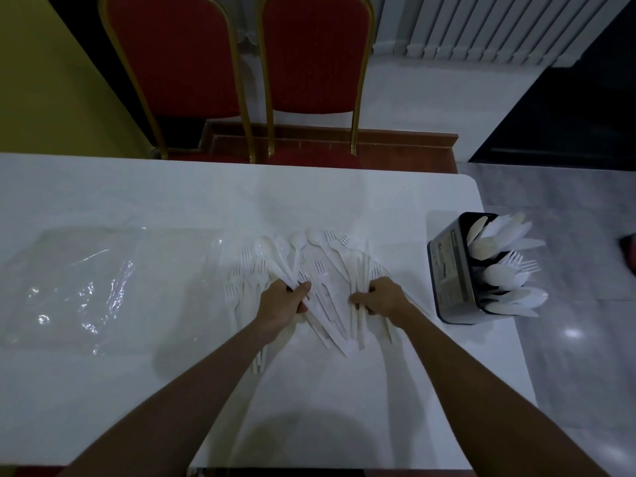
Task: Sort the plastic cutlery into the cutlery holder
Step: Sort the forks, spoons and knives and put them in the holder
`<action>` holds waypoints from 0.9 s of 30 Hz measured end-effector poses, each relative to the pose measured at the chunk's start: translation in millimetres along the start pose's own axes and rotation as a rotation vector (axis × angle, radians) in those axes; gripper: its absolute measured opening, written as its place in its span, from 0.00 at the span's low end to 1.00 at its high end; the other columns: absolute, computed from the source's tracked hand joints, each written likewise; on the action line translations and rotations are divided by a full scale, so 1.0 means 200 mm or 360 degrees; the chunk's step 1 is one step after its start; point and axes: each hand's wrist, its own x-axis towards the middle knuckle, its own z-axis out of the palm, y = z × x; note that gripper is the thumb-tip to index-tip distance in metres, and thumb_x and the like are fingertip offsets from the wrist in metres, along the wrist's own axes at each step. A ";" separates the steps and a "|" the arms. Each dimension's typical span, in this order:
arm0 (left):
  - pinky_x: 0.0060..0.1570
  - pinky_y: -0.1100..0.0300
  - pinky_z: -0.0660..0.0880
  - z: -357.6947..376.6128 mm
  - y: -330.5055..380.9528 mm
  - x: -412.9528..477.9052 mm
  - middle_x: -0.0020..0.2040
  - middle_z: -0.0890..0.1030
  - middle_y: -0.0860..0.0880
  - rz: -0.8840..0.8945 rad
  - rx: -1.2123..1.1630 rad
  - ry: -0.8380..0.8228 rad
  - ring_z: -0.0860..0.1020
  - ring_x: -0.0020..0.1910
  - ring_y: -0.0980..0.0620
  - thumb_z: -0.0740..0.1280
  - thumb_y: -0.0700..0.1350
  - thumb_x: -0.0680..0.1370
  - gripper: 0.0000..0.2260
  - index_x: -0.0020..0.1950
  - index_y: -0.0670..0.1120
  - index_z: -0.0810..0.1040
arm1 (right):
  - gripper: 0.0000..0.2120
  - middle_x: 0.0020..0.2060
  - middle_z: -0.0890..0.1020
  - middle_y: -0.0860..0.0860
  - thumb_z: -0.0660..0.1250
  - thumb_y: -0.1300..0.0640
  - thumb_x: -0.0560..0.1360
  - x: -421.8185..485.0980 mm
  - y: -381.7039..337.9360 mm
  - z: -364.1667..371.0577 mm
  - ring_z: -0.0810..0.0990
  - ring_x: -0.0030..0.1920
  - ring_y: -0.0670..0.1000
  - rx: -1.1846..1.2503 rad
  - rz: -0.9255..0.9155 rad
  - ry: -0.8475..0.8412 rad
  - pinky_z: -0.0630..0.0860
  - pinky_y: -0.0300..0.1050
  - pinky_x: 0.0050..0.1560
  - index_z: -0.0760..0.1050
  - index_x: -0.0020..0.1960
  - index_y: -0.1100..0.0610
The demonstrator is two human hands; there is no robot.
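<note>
White plastic forks, spoons and knives lie in a loose pile [330, 270] on the white table [137, 356]. My left hand [284, 301] is closed around a bunch of spoons [278, 259] whose bowls fan out away from me. My right hand [382, 297] rests on the right part of the pile, its fingers closed on several knife handles [359, 321]. A black cutlery holder [451, 273] stands at the table's right edge. Knives fill its far compartment, spoons and forks the nearer ones.
A crumpled clear plastic bag [79, 284] lies on the table's left side. Two red chairs with gold frames [309, 74] stand behind the far edge. The holder sits close to the table's right edge, with grey floor [578, 339] beyond.
</note>
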 end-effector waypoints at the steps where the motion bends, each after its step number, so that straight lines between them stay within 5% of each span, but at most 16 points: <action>1: 0.49 0.56 0.80 0.00 0.00 0.01 0.42 0.84 0.47 -0.0048 0.0005 -0.0035 0.83 0.40 0.51 0.67 0.51 0.77 0.11 0.47 0.44 0.80 | 0.11 0.38 0.83 0.58 0.74 0.56 0.70 -0.01 0.01 -0.01 0.81 0.37 0.52 0.0095 0.0005 -0.0052 0.80 0.44 0.46 0.80 0.43 0.65; 5: 0.56 0.51 0.79 -0.02 0.04 0.01 0.47 0.84 0.44 -0.0158 0.0014 -0.0204 0.83 0.44 0.49 0.66 0.51 0.77 0.14 0.53 0.40 0.79 | 0.13 0.50 0.83 0.62 0.73 0.61 0.72 -0.10 -0.01 -0.04 0.83 0.48 0.56 0.0431 -0.0062 -0.0146 0.81 0.45 0.50 0.80 0.53 0.66; 10: 0.57 0.50 0.78 -0.08 0.22 -0.03 0.45 0.84 0.45 0.0019 0.0032 -0.0238 0.83 0.42 0.51 0.71 0.49 0.74 0.15 0.52 0.38 0.80 | 0.12 0.47 0.84 0.59 0.75 0.63 0.69 -0.27 -0.13 -0.14 0.84 0.46 0.54 0.0635 -0.0171 -0.0017 0.83 0.44 0.43 0.81 0.52 0.63; 16: 0.42 0.64 0.76 -0.03 0.64 -0.08 0.42 0.85 0.46 0.0414 0.0137 -0.0099 0.82 0.40 0.53 0.72 0.48 0.74 0.07 0.44 0.44 0.83 | 0.06 0.44 0.84 0.60 0.76 0.66 0.68 -0.56 -0.29 -0.47 0.84 0.46 0.57 0.0658 -0.0428 0.0253 0.83 0.54 0.48 0.80 0.43 0.60; 19: 0.50 0.59 0.79 0.13 0.86 -0.12 0.44 0.85 0.45 0.0513 -0.0097 -0.0193 0.83 0.46 0.49 0.72 0.45 0.74 0.04 0.44 0.45 0.83 | 0.08 0.41 0.84 0.55 0.76 0.65 0.68 -0.71 -0.32 -0.73 0.85 0.41 0.49 0.0673 -0.0499 0.0557 0.83 0.43 0.41 0.78 0.42 0.58; 22: 0.54 0.57 0.79 0.34 1.00 -0.16 0.45 0.85 0.44 0.0518 -0.0237 -0.0237 0.83 0.47 0.48 0.72 0.43 0.73 0.03 0.45 0.45 0.83 | 0.07 0.34 0.82 0.49 0.76 0.63 0.69 -0.76 -0.23 -0.96 0.80 0.28 0.38 0.0638 -0.0478 0.0862 0.72 0.26 0.27 0.79 0.42 0.60; 27: 0.55 0.53 0.79 0.65 1.01 -0.21 0.43 0.85 0.44 0.0481 -0.0149 -0.0377 0.84 0.44 0.48 0.73 0.43 0.73 0.04 0.38 0.48 0.83 | 0.07 0.34 0.85 0.51 0.76 0.56 0.69 -0.68 0.02 -1.16 0.84 0.32 0.45 0.0430 -0.0292 0.1135 0.78 0.35 0.34 0.82 0.40 0.59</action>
